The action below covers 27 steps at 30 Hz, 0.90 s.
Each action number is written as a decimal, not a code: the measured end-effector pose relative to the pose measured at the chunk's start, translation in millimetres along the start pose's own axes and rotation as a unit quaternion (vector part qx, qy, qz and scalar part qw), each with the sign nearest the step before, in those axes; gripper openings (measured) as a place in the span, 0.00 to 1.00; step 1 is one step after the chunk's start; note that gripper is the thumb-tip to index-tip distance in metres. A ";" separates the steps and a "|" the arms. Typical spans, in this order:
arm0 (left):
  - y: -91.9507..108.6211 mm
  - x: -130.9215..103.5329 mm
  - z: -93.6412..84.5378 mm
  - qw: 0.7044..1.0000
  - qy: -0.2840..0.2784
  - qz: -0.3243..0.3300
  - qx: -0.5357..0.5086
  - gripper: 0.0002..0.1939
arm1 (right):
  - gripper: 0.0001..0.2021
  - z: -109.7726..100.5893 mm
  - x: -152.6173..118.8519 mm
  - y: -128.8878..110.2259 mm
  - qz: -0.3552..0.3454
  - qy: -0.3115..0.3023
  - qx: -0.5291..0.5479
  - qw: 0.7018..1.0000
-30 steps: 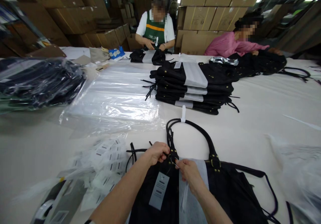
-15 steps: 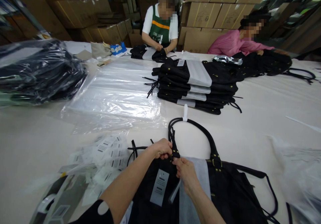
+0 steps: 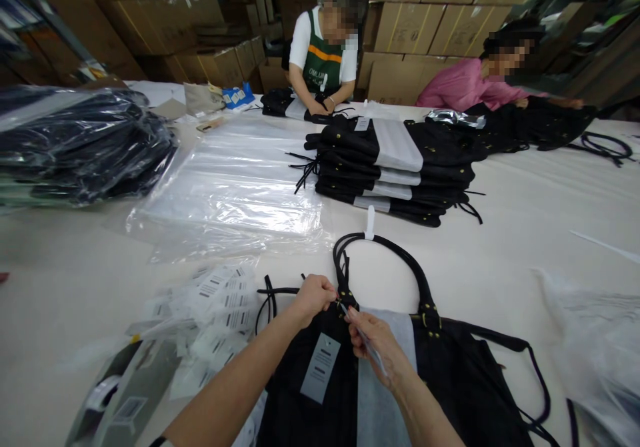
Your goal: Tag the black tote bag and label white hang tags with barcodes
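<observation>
A black handbag [image 3: 310,340] lies in front of me, with a pale wrapping band [image 3: 387,393] across its middle and its looped handle [image 3: 417,267] standing up. At the left foot of the handle, my left hand [image 3: 316,297] is closed in a pinch; what its fingertips hold is too small to make out. Close beside it, my right hand [image 3: 373,340] grips a thin pale strip [image 3: 373,350], seen nearly edge-on, its tip at the brass studs. A grey printed hang tag [image 3: 321,368] rests on the bag below my hands.
Loose barcode labels [image 3: 220,300] and a grey tape dispenser [image 3: 145,380] lie at left. Beyond are clear plastic bags [image 3: 235,180], stacked black bags [image 3: 370,143] and a wrapped pile [image 3: 75,147]. Two people [image 3: 320,53] work across the table; plastic [image 3: 595,340] lies right.
The pale strip hung below my right hand; now it lies along the hand, its tip up at the handle's foot. My left hand has shifted slightly left, off the handle strap.
</observation>
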<state>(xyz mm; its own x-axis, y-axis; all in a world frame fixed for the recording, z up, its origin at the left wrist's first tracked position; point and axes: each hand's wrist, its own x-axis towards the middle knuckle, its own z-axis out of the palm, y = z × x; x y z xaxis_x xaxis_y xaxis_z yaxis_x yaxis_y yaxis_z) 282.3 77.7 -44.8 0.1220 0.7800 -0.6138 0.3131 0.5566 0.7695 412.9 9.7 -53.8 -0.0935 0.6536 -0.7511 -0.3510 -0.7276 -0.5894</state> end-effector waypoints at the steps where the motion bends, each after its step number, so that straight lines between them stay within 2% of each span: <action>1: -2.5 -2.4 -1.5 1.000 0.000 -0.006 -0.030 0.04 | 0.21 1.4 0.4 1.0 -0.006 -0.008 0.013 1.000; 7: -12.9 -16.4 -11.3 0.989 -0.016 -0.012 -0.149 0.04 | 0.19 8.4 0.2 4.2 -0.009 -0.056 0.054 0.997; 13: -27.7 -33.5 -16.2 0.988 -0.053 -0.009 -0.146 0.08 | 0.19 4.7 -4.3 2.5 0.025 -0.060 0.056 0.996; 17: -37.8 -44.1 -19.3 0.985 -0.095 -0.006 -0.141 0.10 | 0.18 4.4 -6.3 9.7 0.057 -0.070 0.034 0.995; 21: -43.4 -56.7 -24.9 0.974 -0.136 -0.015 -0.181 0.11 | 0.17 5.2 -8.2 18.1 0.073 -0.067 0.010 0.995; 27: -39.8 -62.2 -29.5 0.966 -0.132 -0.024 -0.222 0.14 | 0.15 2.0 -9.5 18.0 0.066 -0.058 -0.041 0.995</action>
<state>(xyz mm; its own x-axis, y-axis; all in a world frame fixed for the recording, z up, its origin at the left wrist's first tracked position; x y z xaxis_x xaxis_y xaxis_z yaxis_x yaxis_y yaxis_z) 234.4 15.5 -32.0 0.3719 0.6826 -0.6291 -0.1031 0.7039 0.7028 405.6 -9.2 -56.7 -0.2433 0.5675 -0.7866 -0.2518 -0.8201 -0.5138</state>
